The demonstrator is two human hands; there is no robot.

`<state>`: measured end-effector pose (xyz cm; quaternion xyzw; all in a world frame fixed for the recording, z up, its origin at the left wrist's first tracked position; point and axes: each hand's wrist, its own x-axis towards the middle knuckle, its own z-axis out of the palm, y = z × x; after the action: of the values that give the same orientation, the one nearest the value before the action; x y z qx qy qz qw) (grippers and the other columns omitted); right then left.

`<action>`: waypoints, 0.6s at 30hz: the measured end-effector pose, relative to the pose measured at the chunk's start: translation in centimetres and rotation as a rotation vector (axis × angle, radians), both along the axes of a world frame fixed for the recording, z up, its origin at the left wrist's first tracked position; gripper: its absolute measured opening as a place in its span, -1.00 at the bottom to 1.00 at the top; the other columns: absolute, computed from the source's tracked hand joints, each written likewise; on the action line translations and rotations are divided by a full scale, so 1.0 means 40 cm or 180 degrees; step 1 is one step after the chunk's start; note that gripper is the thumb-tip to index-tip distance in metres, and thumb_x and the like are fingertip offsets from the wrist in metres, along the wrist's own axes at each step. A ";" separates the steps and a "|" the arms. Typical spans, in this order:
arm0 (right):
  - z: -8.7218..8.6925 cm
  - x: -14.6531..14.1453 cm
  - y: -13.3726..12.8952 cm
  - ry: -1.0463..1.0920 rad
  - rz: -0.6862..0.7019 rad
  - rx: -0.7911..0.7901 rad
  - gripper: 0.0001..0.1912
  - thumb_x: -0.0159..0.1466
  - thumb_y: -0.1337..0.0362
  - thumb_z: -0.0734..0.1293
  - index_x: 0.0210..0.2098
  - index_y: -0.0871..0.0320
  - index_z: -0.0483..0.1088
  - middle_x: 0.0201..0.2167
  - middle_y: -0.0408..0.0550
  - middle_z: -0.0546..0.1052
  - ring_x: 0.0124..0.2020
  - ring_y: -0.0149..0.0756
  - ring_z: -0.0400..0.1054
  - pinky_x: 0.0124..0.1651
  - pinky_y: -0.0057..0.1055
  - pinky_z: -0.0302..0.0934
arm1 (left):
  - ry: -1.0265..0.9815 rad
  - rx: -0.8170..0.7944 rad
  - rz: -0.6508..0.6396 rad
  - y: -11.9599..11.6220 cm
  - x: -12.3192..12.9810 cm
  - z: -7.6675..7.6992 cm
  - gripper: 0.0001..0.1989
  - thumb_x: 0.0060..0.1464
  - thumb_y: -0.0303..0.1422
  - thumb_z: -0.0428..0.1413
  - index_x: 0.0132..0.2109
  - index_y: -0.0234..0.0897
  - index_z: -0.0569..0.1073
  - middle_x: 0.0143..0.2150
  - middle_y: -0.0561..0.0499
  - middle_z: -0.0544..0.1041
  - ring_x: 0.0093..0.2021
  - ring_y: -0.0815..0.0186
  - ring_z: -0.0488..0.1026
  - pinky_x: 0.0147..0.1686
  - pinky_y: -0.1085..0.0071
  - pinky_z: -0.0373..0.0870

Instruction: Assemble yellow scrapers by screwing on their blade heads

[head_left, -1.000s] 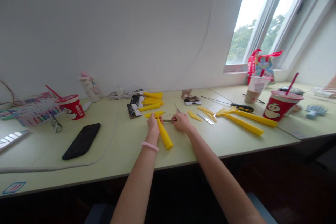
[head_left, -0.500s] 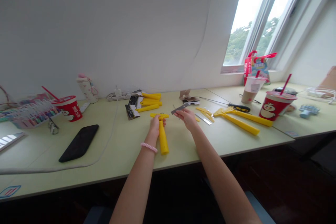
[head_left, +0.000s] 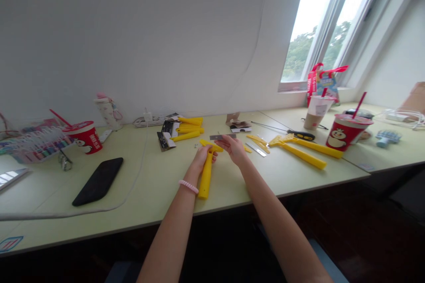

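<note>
My left hand (head_left: 203, 157) is closed around the neck of a yellow scraper handle (head_left: 205, 179), its T-shaped head up and its thick grip toward me. My right hand (head_left: 234, 149) pinches a flat grey metal blade (head_left: 219, 137) by its right part, just above and beyond the scraper head. A small gap seems to lie between blade and head. Right of my right hand, another metal blade (head_left: 258, 149) lies on the table beside thin yellow plastic strips (head_left: 259, 142). Two long-handled yellow scrapers (head_left: 295, 148) lie farther right.
Behind my hands are several yellow handles (head_left: 189, 127), black-and-white packaging (head_left: 166, 138) and an opened small box (head_left: 239, 124). A screwdriver (head_left: 299, 135) and a red cup (head_left: 347, 132) stand or lie at right. At left are a black phone (head_left: 98, 181) and another red cup (head_left: 85, 138).
The scraper handle has tilted, its head swinging right and its grip end left. The blade has turned from slanted to nearly level and has come closer to the scraper head.
</note>
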<state>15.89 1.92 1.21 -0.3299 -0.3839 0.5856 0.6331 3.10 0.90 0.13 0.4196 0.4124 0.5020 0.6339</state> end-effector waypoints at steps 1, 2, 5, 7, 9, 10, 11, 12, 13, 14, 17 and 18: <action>0.000 0.000 -0.001 -0.0181 -0.0117 -0.0006 -0.74 -0.14 0.16 0.45 -0.59 0.20 0.37 -0.54 -0.06 0.48 -0.37 -0.25 0.40 -0.24 -0.33 0.26 | 0.0034 0.0088 -0.0133 -0.004 0.002 0.001 -0.90 0.00 -0.38 -0.01 -0.33 -0.35 0.29 -0.59 0.00 0.40 -0.71 0.47 0.28 -0.71 0.56 0.18; -0.001 0.001 -0.001 -0.0400 -0.0254 0.0016 -0.73 -0.14 0.14 0.45 -0.59 0.20 0.38 -0.56 -0.07 0.47 -0.39 -0.27 0.39 -0.28 -0.35 0.24 | 0.0073 0.0174 -0.0247 -0.007 0.004 0.003 -0.89 -0.01 -0.37 0.00 -0.32 -0.35 0.29 -0.58 0.00 0.41 -0.71 0.47 0.28 -0.71 0.56 0.18; -0.009 0.001 -0.001 -0.0943 -0.0589 0.0182 -0.70 -0.17 0.12 0.44 -0.52 0.19 0.41 -0.56 -0.12 0.45 -0.45 -0.33 0.33 -0.36 -0.39 0.16 | 0.0153 0.0390 -0.0376 -0.012 0.006 0.004 -0.85 -0.01 -0.35 0.03 -0.28 -0.34 0.29 -0.56 0.00 0.42 -0.71 0.47 0.28 -0.70 0.55 0.19; -0.018 0.000 0.001 -0.1113 -0.0716 0.0305 -0.66 -0.19 0.11 0.45 -0.45 0.17 0.41 -0.56 -0.15 0.45 -0.48 -0.36 0.31 -0.40 -0.42 0.13 | 0.0137 0.0479 -0.0337 -0.012 0.007 0.003 -0.83 0.00 -0.34 0.04 -0.26 -0.35 0.29 -0.57 0.01 0.41 -0.71 0.48 0.28 -0.70 0.56 0.19; -0.025 -0.003 0.004 -0.1317 -0.0837 0.0463 -0.66 -0.19 0.10 0.44 -0.47 0.16 0.39 -0.57 -0.16 0.44 -0.50 -0.37 0.29 -0.42 -0.43 0.11 | 0.0099 0.0528 -0.0286 -0.012 0.008 0.001 -0.82 0.00 -0.34 0.05 -0.26 -0.35 0.29 -0.58 0.02 0.40 -0.71 0.48 0.28 -0.70 0.56 0.18; -0.027 -0.004 0.004 -0.1442 -0.0865 0.0548 -0.68 -0.18 0.09 0.44 -0.50 0.16 0.38 -0.58 -0.15 0.43 -0.50 -0.37 0.29 -0.43 -0.43 0.11 | 0.0086 0.0535 -0.0282 -0.012 0.009 0.001 -0.82 -0.01 -0.33 0.06 -0.26 -0.35 0.30 -0.58 0.01 0.40 -0.70 0.47 0.29 -0.70 0.56 0.19; -0.028 -0.005 0.005 -0.1539 -0.0831 0.0603 -0.69 -0.17 0.09 0.43 -0.54 0.17 0.38 -0.59 -0.14 0.43 -0.50 -0.36 0.29 -0.42 -0.43 0.11 | 0.0081 0.0531 -0.0283 -0.013 0.010 0.000 -0.81 -0.01 -0.33 0.07 -0.26 -0.35 0.30 -0.57 0.01 0.41 -0.70 0.46 0.30 -0.69 0.55 0.20; -0.026 -0.005 0.004 -0.1578 -0.0745 0.0617 -0.70 -0.15 0.08 0.42 -0.56 0.17 0.38 -0.59 -0.13 0.43 -0.49 -0.35 0.29 -0.41 -0.42 0.11 | 0.0080 0.0526 -0.0286 -0.013 0.010 0.000 -0.81 -0.02 -0.32 0.08 -0.27 -0.35 0.30 -0.57 0.01 0.41 -0.70 0.46 0.31 -0.69 0.54 0.21; -0.024 -0.004 0.003 -0.1541 -0.0659 0.0582 -0.71 -0.14 0.08 0.41 -0.58 0.17 0.38 -0.59 -0.12 0.43 -0.48 -0.35 0.29 -0.41 -0.42 0.11 | 0.0086 0.0524 -0.0283 -0.014 0.011 0.000 -0.81 -0.02 -0.32 0.08 -0.27 -0.34 0.31 -0.57 0.01 0.41 -0.70 0.45 0.31 -0.68 0.53 0.21; -0.019 -0.002 0.002 -0.1422 -0.0600 0.0504 -0.72 -0.13 0.08 0.41 -0.58 0.17 0.38 -0.58 -0.13 0.43 -0.48 -0.35 0.29 -0.40 -0.43 0.10 | 0.0094 0.0531 -0.0271 -0.014 0.011 0.000 -0.81 -0.01 -0.31 0.08 -0.27 -0.34 0.31 -0.56 0.01 0.42 -0.70 0.45 0.31 -0.68 0.53 0.21; -0.005 0.005 -0.004 -0.0898 -0.0616 0.0270 -0.74 -0.11 0.09 0.40 -0.60 0.16 0.36 -0.58 -0.15 0.41 -0.47 -0.39 0.26 -0.39 -0.45 0.09 | 0.0135 0.0583 -0.0207 -0.015 0.011 0.003 -0.83 0.00 -0.31 0.07 -0.30 -0.34 0.31 -0.58 0.00 0.42 -0.72 0.47 0.29 -0.69 0.53 0.19; -0.002 0.008 -0.006 -0.0814 -0.0596 0.0234 -0.74 -0.12 0.10 0.40 -0.61 0.16 0.35 -0.58 -0.16 0.40 -0.47 -0.41 0.25 -0.39 -0.46 0.08 | 0.0141 0.0610 -0.0224 -0.015 0.011 0.004 -0.83 0.00 -0.31 0.06 -0.30 -0.34 0.31 -0.58 0.00 0.42 -0.72 0.47 0.28 -0.70 0.53 0.18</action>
<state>16.20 1.68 1.15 -0.4127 -0.4500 0.4629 0.6426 3.55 0.28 0.31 0.5035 0.3615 0.5072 0.5988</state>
